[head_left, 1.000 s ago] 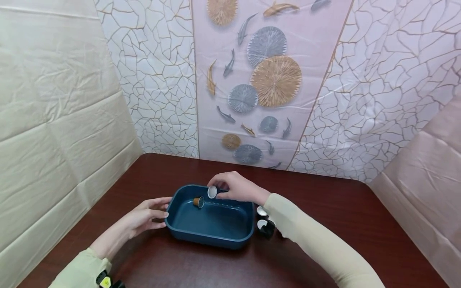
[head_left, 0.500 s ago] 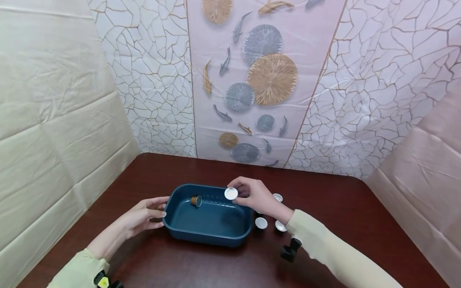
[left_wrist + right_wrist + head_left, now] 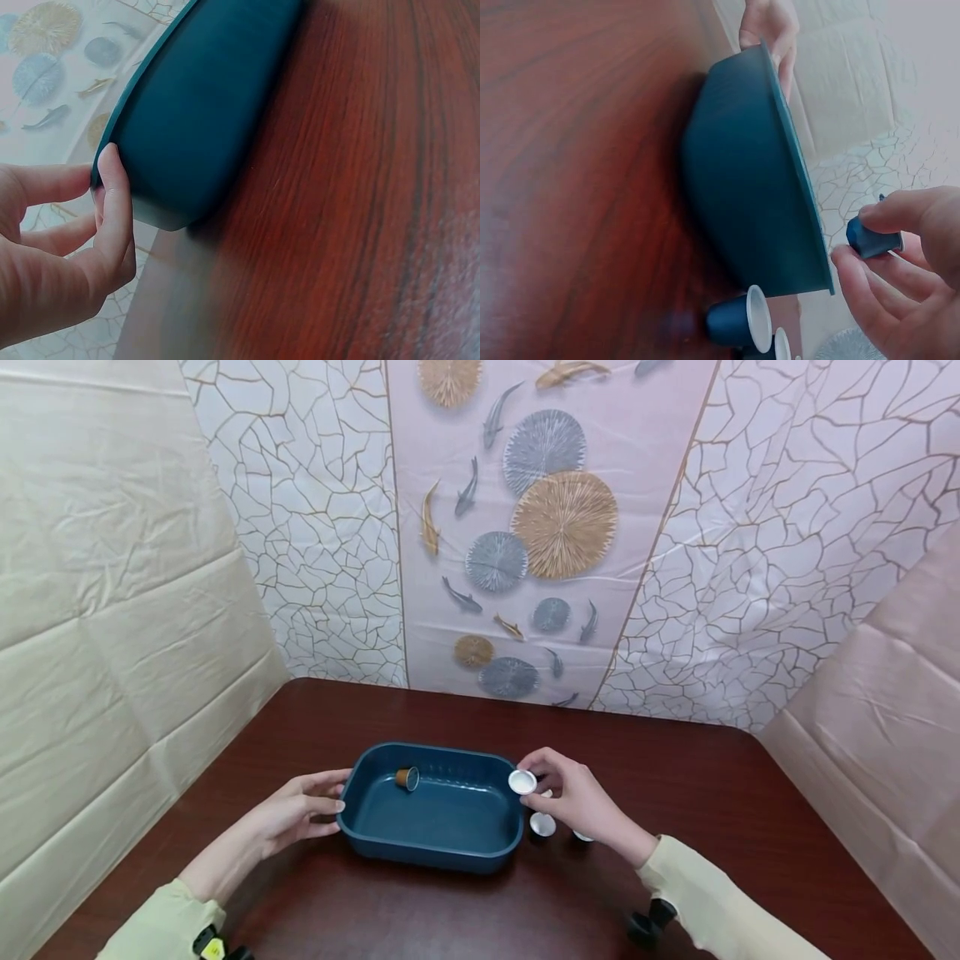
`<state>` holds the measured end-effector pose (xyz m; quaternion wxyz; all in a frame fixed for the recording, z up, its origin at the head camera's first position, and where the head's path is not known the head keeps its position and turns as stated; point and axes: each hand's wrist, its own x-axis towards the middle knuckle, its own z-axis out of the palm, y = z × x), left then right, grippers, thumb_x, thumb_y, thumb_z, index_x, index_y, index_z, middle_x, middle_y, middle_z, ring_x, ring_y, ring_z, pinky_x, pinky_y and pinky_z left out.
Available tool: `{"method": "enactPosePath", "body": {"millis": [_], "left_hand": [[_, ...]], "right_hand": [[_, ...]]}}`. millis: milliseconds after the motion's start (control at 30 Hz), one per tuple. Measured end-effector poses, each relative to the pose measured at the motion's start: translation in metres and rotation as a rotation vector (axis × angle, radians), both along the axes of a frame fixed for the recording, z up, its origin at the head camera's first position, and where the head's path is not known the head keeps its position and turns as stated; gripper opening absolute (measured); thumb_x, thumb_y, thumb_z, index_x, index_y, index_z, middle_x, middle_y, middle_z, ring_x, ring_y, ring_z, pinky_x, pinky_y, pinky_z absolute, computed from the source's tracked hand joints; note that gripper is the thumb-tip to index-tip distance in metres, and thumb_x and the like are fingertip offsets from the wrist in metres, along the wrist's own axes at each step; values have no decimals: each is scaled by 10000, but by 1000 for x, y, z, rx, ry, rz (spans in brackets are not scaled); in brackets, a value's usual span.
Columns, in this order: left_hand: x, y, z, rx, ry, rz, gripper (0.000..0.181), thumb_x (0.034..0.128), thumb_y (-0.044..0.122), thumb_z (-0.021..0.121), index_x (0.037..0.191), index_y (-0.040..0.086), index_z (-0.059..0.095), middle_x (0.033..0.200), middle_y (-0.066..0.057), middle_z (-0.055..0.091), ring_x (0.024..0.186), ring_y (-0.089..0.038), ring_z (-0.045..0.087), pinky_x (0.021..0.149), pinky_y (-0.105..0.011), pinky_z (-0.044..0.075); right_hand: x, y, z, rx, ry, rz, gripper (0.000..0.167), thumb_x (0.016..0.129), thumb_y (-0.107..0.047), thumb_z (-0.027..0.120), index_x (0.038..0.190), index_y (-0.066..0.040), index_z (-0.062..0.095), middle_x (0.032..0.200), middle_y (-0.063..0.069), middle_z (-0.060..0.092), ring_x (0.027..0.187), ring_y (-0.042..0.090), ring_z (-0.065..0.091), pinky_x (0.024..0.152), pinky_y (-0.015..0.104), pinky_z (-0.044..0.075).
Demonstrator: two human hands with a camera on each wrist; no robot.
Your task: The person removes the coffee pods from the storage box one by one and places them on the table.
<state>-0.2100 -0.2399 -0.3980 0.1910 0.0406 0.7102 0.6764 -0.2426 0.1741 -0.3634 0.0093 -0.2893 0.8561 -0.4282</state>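
A dark blue rectangular dish (image 3: 431, 853) stands on the table. My left hand (image 3: 300, 810) holds its left end at the rim, as the left wrist view also shows. Inside the dish, a brown coffee capsule (image 3: 407, 778) lies on its side by the back left. Just past the right rim, my right hand (image 3: 573, 793) pinches a coffee capsule (image 3: 522, 782) between thumb and fingers, its white face toward the head camera. The right wrist view shows that capsule's blue body (image 3: 874, 238). Below it, a blue capsule with a white top (image 3: 731, 322) sits on the table beside the dish.
Several capsules (image 3: 542, 824) stand right of the dish, partly hidden by my right hand. The dark red-brown wooden table (image 3: 405, 918) ends at a patterned wall cloth (image 3: 330, 552). Beige cloth hangs at both sides.
My right hand has moved rightward with its capsule, from over the dish to beyond its right rim. The left hand keeps its place at the dish, and the brown capsule still lies inside.
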Motion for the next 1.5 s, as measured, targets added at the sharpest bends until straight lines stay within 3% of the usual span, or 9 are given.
{"method": "enactPosePath", "body": {"millis": [200,400,733,900,1133,1500], "left_hand": [[1,1,0,2,-8,7,688,963,86,563,1554,-3,221,1463,-251,404,1025,-135,619,821,-286,590],[1,1,-1,3,-10,5,689,965,89,566,1555,1,221,1411,-211,450,1020,-136,616,819,-283,589],[1,-1,-1,10,3,-6,707,954,100,588,1552,-3,226,1300,-81,531,1017,-117,610,808,-273,584],[1,-1,-1,11,1,-8,707,956,104,588,1554,1,225,1310,-84,527,1022,-120,609,813,-275,585],[0,-1,-1,4,-3,-7,700,963,107,581,1558,14,225,1434,-197,441,1047,-136,607,823,-282,584],[0,1,0,-3,-9,5,689,966,99,572,1558,20,230,1424,-194,442,1048,-148,603,822,-285,584]], "right_hand": [[6,10,-9,-103,-131,53,387,890,-24,683,1260,-19,568,1204,228,631,901,209,728,706,296,598],[13,18,-13,-100,-98,37,383,897,-105,698,1266,-51,609,1183,196,626,891,172,704,720,264,587],[26,26,-19,-164,-193,3,412,872,-81,716,1253,-3,578,1153,224,615,850,105,704,727,269,599],[36,31,-21,-128,-174,-18,433,840,-111,760,1214,30,592,1111,251,632,793,86,702,673,277,600],[47,36,-27,1,-124,-37,360,817,-197,794,1135,-84,667,1031,143,672,658,81,665,550,282,558],[48,36,-40,110,-91,15,305,810,-166,792,1094,-108,695,974,59,720,716,38,664,577,227,537]]}}
